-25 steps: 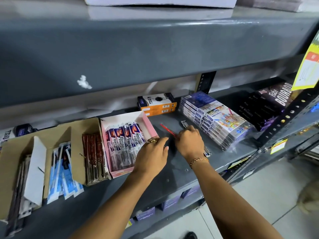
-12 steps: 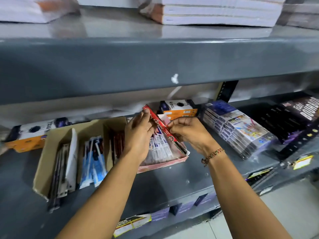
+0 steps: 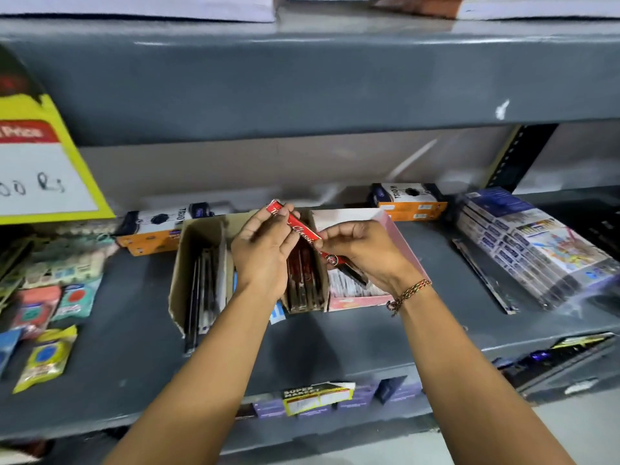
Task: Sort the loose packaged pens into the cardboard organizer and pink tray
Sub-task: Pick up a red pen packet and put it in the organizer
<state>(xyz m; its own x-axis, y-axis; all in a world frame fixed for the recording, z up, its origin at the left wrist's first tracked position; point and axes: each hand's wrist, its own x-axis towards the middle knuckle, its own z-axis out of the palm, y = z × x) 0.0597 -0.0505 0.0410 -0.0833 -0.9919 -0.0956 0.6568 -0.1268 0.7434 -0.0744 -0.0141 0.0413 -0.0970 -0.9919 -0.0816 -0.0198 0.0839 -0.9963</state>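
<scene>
Both hands hold one red packaged pen (image 3: 303, 231) slantwise above the shelf. My left hand (image 3: 265, 253) pinches its upper end and my right hand (image 3: 360, 253) grips its lower end. Below them stands the cardboard organizer (image 3: 186, 263), with dark packs in its left slot and red-brown pens (image 3: 303, 283) in its right slot. The pink tray (image 3: 399, 233) adjoins it on the right, with white packaged pens (image 3: 349, 286) lying inside. My hands hide the organizer's middle slot.
Orange-and-white boxes (image 3: 407, 201) stand at the back of the grey shelf (image 3: 335, 344). A stack of colour-pencil packs (image 3: 533, 246) lies at the right, small packets (image 3: 47, 357) at the left. A yellow price sign (image 3: 43, 169) hangs upper left. The upper shelf (image 3: 302, 78) overhangs.
A second ago both hands were at a red pen on the shelf right of the tray. They have lifted it and carried it left, over the organizer's right slot.
</scene>
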